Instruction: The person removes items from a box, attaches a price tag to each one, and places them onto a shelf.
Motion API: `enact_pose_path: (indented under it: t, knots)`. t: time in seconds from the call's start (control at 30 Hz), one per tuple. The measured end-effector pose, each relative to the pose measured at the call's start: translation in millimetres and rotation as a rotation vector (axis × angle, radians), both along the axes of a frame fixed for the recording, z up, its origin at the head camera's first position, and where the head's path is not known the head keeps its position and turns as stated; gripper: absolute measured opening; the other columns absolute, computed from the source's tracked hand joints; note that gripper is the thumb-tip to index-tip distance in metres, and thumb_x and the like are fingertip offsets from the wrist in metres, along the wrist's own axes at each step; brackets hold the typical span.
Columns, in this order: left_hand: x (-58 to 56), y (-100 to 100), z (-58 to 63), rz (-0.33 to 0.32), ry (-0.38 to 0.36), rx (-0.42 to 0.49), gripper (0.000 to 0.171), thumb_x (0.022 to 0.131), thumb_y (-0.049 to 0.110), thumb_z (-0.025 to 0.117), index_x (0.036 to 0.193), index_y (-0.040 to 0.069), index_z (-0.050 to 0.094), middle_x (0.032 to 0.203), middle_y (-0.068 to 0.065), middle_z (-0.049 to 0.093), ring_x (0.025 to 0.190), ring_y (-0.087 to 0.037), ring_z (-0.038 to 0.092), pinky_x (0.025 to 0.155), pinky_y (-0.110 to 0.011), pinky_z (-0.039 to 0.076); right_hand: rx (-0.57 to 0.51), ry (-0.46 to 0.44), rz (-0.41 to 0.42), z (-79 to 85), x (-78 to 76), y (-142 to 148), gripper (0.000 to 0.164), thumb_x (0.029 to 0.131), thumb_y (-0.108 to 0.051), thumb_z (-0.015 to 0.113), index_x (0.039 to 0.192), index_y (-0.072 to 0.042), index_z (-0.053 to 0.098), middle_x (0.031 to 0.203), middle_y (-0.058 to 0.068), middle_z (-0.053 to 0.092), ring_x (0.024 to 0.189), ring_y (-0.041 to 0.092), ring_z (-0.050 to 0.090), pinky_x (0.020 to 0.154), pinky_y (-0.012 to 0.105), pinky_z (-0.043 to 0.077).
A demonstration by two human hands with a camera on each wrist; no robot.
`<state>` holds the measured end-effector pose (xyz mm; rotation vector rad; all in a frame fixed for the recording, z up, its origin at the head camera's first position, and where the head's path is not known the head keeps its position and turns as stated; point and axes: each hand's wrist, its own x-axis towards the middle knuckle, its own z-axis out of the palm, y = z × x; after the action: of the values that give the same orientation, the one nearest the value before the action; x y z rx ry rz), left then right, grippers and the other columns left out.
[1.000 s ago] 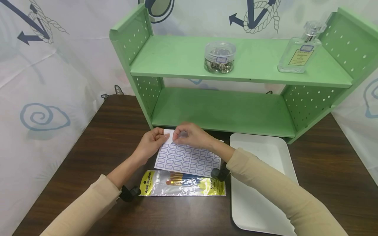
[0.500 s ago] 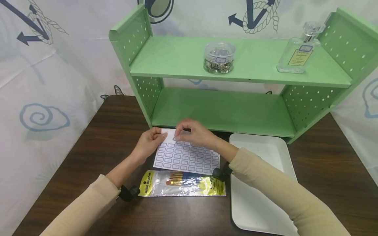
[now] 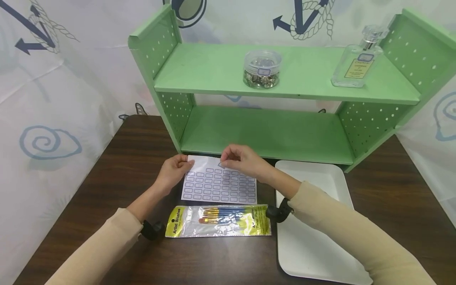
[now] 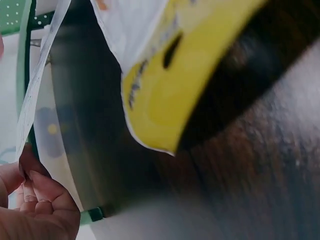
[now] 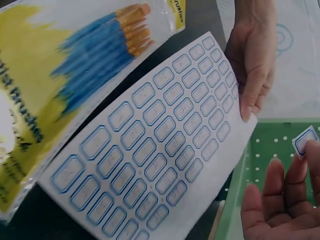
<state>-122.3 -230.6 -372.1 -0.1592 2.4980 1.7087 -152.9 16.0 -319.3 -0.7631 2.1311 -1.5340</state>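
My left hand (image 3: 173, 171) pinches the upper left corner of a white sheet of stickers (image 3: 219, 185), printed with rows of blue-bordered labels. Bare backing shows along its top edge. Between thumb and forefinger, my right hand (image 3: 244, 160) pinches a single small sticker (image 5: 305, 141), which the right wrist view shows off the sheet. Just in front of the sheet lies a packet of artist brushes (image 3: 218, 221), a clear and yellow bag with blue-handled brushes inside. The left wrist view shows the left thumb and fingers closed on the sheet's edge, seen nearly side-on.
A green two-tier shelf (image 3: 228, 92) stands at the back. On its upper tier are a clear jar (image 3: 262, 69) of small metal pieces and a glass perfume bottle (image 3: 357, 63), both labelled. A white tray (image 3: 313, 253) lies on the right, under my right forearm.
The right hand has moved right and away from the left hand, carrying the peeled sticker off the sheet. The left hand and sheet have shifted slightly left.
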Motion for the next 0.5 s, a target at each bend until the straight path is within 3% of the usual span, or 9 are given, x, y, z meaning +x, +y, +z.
enact_pose_path:
  t: [0.2,0.5]
  knots:
    - [-4.8,-7.1,-8.7,0.010,-0.003,-0.054,0.029,0.096,0.018,0.054,0.109,-0.007,0.055,0.081,-0.005,0.066,0.065,-0.005,0.059,0.060,-0.021,0.048,0.024,-0.065,0.001,-2.1,4.6,12.6,0.005,0.091,-0.004,0.058,0.095,-0.001,0.057,0.084,0.005,0.057,0.079,0.021,0.053,0.078,0.040,0.048]
    - [-6.6,-11.8,-14.3,0.022,-0.018,-0.148,0.029,0.096,0.020,0.055,0.108,-0.006,0.057,0.087,-0.013,0.067,0.065,-0.007,0.058,0.061,-0.022,0.047,0.058,-0.118,0.023,-4.3,12.0,26.2,0.005,0.090,-0.002,0.059,0.095,-0.001,0.058,0.080,0.004,0.055,0.073,0.016,0.053,0.073,0.038,0.050]
